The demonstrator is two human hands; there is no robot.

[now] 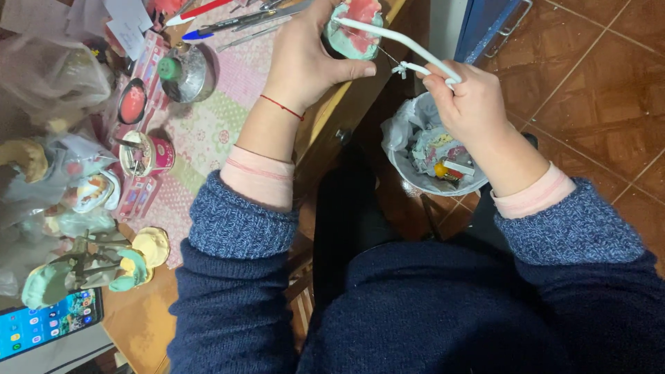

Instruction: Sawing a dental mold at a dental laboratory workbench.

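Left hand [305,59]: closed around a green plaster dental cast with pink wax [355,29], lifted off the counter and tilted toward the person, probably so the worked face stays in sight.
Right hand [467,104]: gripped on the near end of a bent white tool [395,40], whose far tip rests on the pink wax; the long reach seems to keep the fingers off the cast.
Position: the cast hangs past the counter edge, above a lined waste bin [415,138] on the floor, likely so scraps drop into it.
Counter [208,125]: covered by a pale patterned cloth, crowded with a small metal burner [183,73], a pink tin [149,154], pens and instruments [235,17], further casts on articulators [90,266] and a phone [48,322].
Room: brown-tiled floor [589,76], blue metal frame [488,24] near the wall.
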